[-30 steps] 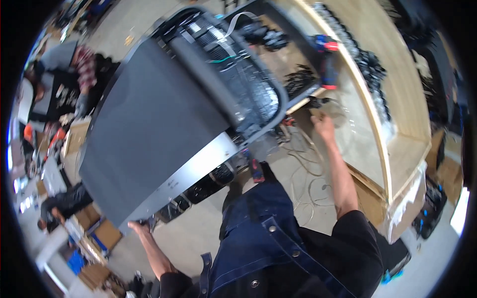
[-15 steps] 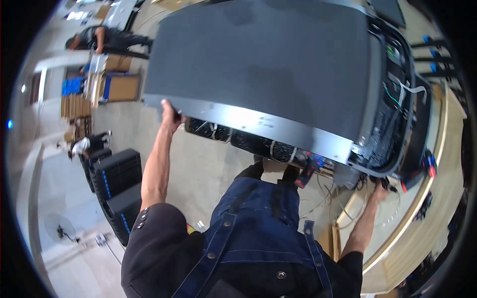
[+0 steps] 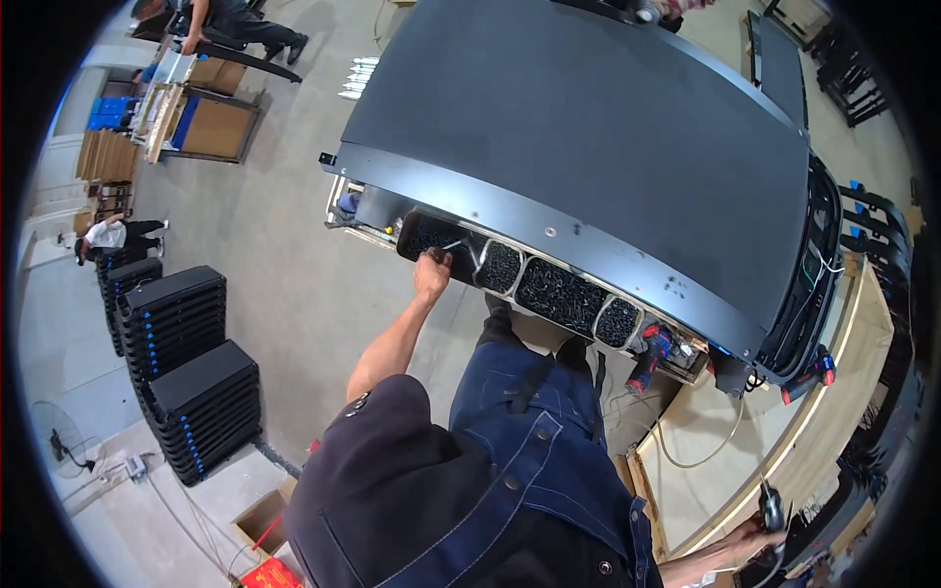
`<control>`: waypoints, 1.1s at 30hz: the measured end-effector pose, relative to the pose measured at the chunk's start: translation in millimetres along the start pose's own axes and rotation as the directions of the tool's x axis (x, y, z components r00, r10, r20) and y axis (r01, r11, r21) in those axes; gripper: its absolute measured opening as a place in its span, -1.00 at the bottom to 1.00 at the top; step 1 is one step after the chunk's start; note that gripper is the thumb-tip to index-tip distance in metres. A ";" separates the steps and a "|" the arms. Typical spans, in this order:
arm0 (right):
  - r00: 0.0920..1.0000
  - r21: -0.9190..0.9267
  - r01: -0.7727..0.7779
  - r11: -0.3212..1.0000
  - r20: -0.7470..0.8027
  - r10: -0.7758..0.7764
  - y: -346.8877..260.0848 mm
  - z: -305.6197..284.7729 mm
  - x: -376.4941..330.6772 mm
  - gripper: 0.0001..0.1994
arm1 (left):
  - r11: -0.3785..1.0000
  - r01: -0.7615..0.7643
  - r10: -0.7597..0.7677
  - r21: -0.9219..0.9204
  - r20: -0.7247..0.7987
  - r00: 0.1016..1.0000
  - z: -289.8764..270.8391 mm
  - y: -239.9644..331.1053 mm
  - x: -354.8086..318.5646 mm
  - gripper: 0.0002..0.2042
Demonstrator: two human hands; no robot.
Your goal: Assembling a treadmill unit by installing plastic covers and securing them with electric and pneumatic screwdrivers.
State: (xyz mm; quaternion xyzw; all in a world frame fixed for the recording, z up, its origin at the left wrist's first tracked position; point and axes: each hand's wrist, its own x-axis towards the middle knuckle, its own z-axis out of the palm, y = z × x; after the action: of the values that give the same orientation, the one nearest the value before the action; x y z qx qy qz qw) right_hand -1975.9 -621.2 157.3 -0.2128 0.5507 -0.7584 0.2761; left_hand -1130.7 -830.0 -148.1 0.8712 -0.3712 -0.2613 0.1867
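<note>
A broad dark-grey belt-like deck point(image 3: 578, 127) with a metal side rail point(image 3: 529, 223) spans the space before me. Under the rail sits a row of black bins; small dark screws point(image 3: 564, 292) fill several of them. My left hand point(image 3: 431, 274) is at the leftmost black bin point(image 3: 420, 231), its fingers curled over the rim; what they hold, if anything, is hidden. At the lower right my right hand point(image 3: 747, 542) is closed round a dark power screwdriver point(image 3: 772, 510), its thin tip pointing up, beside a wooden ledge point(image 3: 823, 382).
A red-and-blue cordless drill point(image 3: 649, 361) hangs right of the bins; another drill point(image 3: 810, 378) lies by the deck's right end. Stacked black parts point(image 3: 201, 397) stand on the left. Another person's hand point(image 3: 671, 8) shows at the far edge. Two people are farther off left.
My left hand has left the deck's left corner for the leftmost bin. My right hand has moved down and right from the deck's end, now with the screwdriver. The view has shifted.
</note>
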 end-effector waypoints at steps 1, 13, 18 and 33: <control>0.999 0.202 0.023 0.979 0.027 -0.029 -3.6 7.4 -18.3 -0.30 | 0.972 -0.131 0.155 0.194 -0.114 0.981 -1.8 0.8 6.0 -0.81; 0.929 0.433 -0.341 0.835 0.016 0.371 65.2 169.3 -194.8 -0.52 | 0.996 -0.013 -0.002 0.085 0.182 0.983 2.9 10.0 64.0 -0.76; 0.939 0.286 -0.290 0.913 -0.099 0.329 73.1 259.3 -195.3 -0.73 | 0.950 -0.208 0.137 0.232 0.288 0.948 7.3 -14.5 88.7 -0.63; 0.912 0.061 -0.249 0.967 0.351 0.212 78.8 405.5 -164.6 -0.40 | 0.491 0.313 -0.017 -0.813 0.350 0.936 -36.3 34.4 32.5 -0.80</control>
State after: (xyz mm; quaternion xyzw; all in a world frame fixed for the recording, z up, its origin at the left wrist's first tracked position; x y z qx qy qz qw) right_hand -1582.6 -823.7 201.9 -0.2600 0.4754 -0.6997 0.4656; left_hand -1109.0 -872.0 -111.7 0.6456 -0.1297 -0.5543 0.5091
